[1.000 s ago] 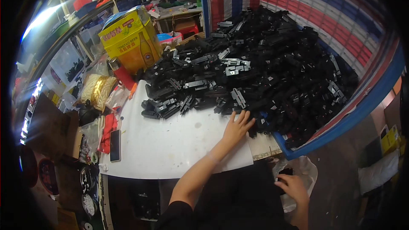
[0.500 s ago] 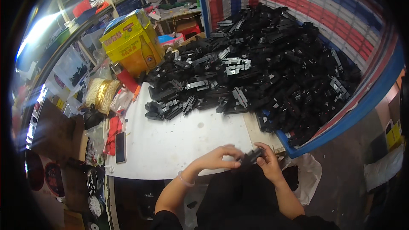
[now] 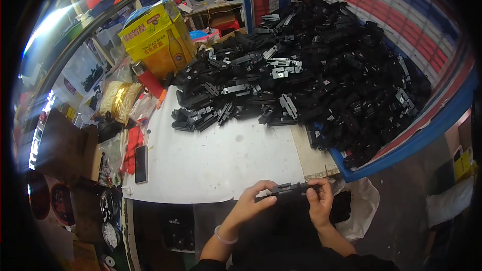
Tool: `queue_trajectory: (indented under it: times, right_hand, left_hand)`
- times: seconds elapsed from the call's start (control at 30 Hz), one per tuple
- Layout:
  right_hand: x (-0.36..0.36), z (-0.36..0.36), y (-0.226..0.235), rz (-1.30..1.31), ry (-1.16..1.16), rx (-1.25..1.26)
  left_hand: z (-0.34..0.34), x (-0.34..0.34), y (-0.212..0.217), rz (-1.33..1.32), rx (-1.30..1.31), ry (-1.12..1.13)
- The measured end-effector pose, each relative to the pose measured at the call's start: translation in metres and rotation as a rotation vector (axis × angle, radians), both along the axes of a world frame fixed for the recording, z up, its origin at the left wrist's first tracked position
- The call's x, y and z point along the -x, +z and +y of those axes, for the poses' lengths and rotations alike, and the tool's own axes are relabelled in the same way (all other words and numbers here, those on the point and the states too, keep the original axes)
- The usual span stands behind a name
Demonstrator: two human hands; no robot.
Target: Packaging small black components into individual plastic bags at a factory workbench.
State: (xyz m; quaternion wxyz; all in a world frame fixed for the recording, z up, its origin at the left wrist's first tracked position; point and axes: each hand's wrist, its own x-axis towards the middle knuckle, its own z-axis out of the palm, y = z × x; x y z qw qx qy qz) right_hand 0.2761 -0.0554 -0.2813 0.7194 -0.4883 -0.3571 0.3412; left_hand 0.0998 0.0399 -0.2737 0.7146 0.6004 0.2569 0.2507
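Observation:
In front of my body, just past the near edge of the white-covered table (image 3: 201, 170), a long narrow black part (image 3: 291, 189) is held level between my hands. My left hand (image 3: 253, 203) has its thumb and forefinger at the left end of it. The other end is pinched by the thumb and fingers of my right hand (image 3: 321, 201). A pale band circles my left wrist. Beyond the table's bare stretch lies a large heap of similar black parts (image 3: 346, 85), some with silvery metal faces. What the part is for cannot be made out.
A blue-edged bin wall with striped sheeting (image 3: 381, 15) bounds the heap at the right. At the left are a yellow carton (image 3: 160, 40), a red flask (image 3: 149, 80), a dark phone (image 3: 141, 164) and a red cloth (image 3: 132, 148). A white bag (image 3: 364, 208) hangs below right.
The black part has turned from slanted to nearly level. My left hand, blurred before with its fingers off the part, now grips the left end. The view has shifted slightly.

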Motion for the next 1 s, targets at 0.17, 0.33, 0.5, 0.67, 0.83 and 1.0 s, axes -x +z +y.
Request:
queue_trajectory:
  times: [0.17, 0.33, 0.5, 0.67, 0.83, 1.0]
  right_hand:
    - [-0.003, -0.005, -0.007, -0.052, 0.056, -0.013]
    - [-0.003, -0.007, -0.019, -0.121, 0.141, 0.02]
    - [-0.032, 0.003, -0.027, -0.654, 0.117, 0.135]
    - [-0.072, 0.041, -0.02, -1.328, -0.218, 0.287]
    - [-0.106, 0.075, -0.031, -1.722, -0.439, 0.414]
    - [-0.119, 0.07, -0.016, -1.288, -0.432, 0.224]
  left_hand:
    - [-0.001, 0.002, -0.001, -0.024, -0.158, 0.107]
    - [-0.004, 0.023, 0.001, 0.005, -0.237, 0.149]
    - [-0.011, 0.121, 0.008, 0.315, -0.153, 0.117]
    - [-0.042, 0.183, -0.026, 1.481, -0.786, -0.066]
    - [-0.039, 0.133, -0.017, 0.9, -0.407, -0.071]
    - [-0.03, 0.056, -0.017, 0.391, -0.362, -0.158]
